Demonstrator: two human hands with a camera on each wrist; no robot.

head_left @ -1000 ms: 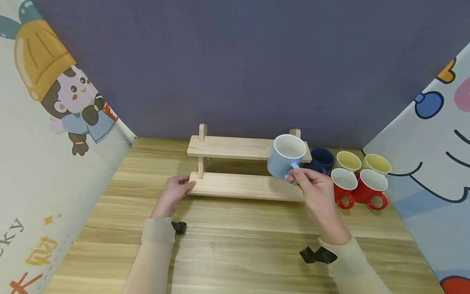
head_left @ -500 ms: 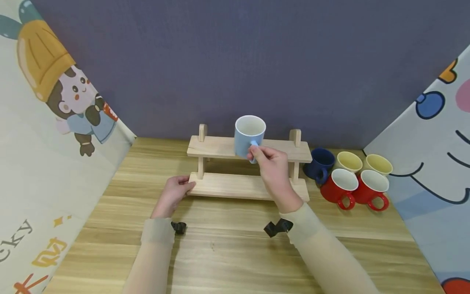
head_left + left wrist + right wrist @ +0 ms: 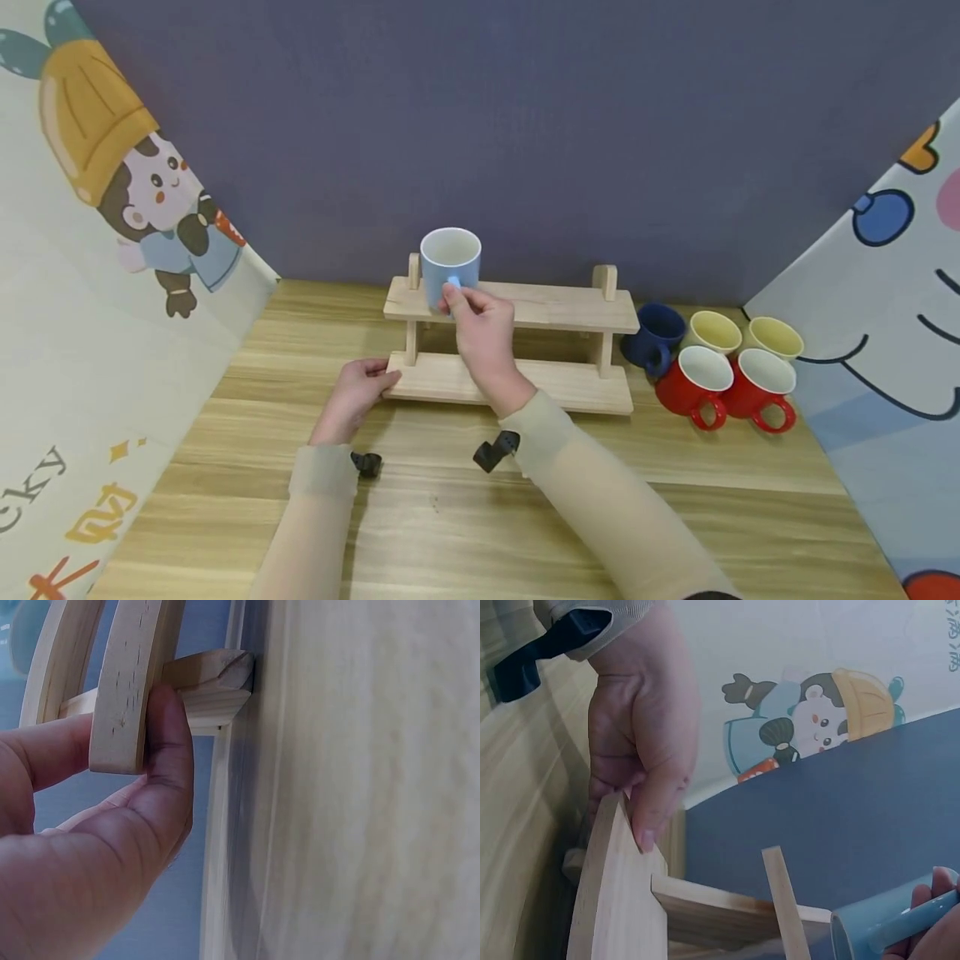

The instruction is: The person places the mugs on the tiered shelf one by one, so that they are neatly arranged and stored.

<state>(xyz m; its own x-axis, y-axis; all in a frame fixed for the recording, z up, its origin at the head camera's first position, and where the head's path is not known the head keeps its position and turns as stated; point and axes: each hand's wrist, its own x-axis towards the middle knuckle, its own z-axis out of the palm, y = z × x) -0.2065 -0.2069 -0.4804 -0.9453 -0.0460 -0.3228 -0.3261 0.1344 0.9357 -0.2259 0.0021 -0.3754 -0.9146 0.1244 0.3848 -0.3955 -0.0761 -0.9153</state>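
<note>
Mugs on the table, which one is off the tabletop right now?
The light blue mug, held by its handle in the right hand at the wooden rack's top shelf; the navy, yellow and red mugs all stand on the table beside the rack.

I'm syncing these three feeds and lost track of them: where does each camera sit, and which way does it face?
Head: worn on the head, facing forward and down at the rack, mug, both hands and sleeves.
Left wrist: at the left hand, close on its thumb gripping the rack's lower shelf.
Right wrist: under the right hand, facing across the rack at the left hand; the mug's handle is pinched at the corner.
Shared: all show the rack and the left hand.
</note>
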